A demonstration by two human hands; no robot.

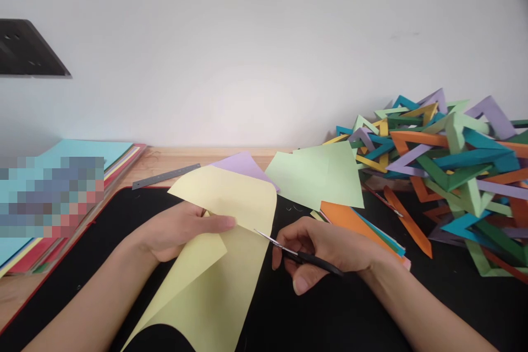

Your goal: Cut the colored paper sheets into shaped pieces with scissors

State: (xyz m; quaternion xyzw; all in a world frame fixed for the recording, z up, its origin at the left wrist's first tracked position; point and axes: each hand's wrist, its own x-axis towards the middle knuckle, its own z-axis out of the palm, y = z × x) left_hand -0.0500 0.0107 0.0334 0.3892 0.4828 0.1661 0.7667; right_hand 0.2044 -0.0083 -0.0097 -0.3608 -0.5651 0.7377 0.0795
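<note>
A pale yellow sheet of paper [231, 280], curled along its length, is pinched in my left hand [185, 228], the thumb lying on top. My right hand [322, 253] holds a pair of scissors [305, 259] with black handles. Their metal blades point left and lie at the sheet's right edge, with the tip over the paper near a line that runs from my left thumb. Whether that line is a crease or a cut I cannot tell. Behind the yellow sheet are a purple sheet [247, 165] and a light green sheet [317, 176].
A pile of folded paper frames [454, 165] in several colours stands at the right by the wall. Orange and blue strips [358, 228] lie beyond my right hand, near an orange-handled tool [408, 223]. A metal ruler [165, 176] and a coloured paper stack [99, 148] are at the left.
</note>
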